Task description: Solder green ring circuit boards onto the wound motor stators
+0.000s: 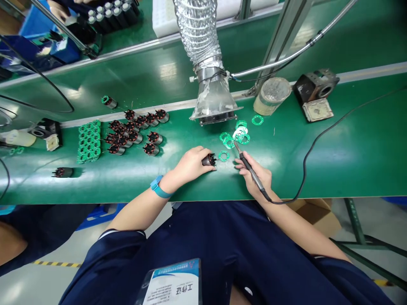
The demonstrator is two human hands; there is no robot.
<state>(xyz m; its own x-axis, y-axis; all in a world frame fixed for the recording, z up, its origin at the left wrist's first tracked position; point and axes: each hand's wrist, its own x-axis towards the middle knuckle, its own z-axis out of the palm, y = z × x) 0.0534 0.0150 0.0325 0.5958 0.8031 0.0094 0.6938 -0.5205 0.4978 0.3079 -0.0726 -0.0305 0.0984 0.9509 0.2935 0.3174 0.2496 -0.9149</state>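
My left hand [194, 164], with a blue band on the wrist, is closed around a small motor stator [208, 160] lying on its side on the green bench. Its prongs point right, close to a single green ring-shaped circuit board [224, 156]. In my right hand [257, 176] is a soldering iron [251, 169], gripped like a pen with its tip pointing up and left. That tip is near a loose cluster of green and white ring boards [241, 134]. One more green ring board [257, 120] lies apart, farther back.
Several stators [127, 131] stand grouped at left, beside a stacked green board panel [89, 142]. A fume extraction hood [216, 101] hangs above the bench. Back right are a cloudy jar [272, 96] and a soldering iron stand [316, 95]. The iron's cord [305, 165] trails right. Another person sits left.
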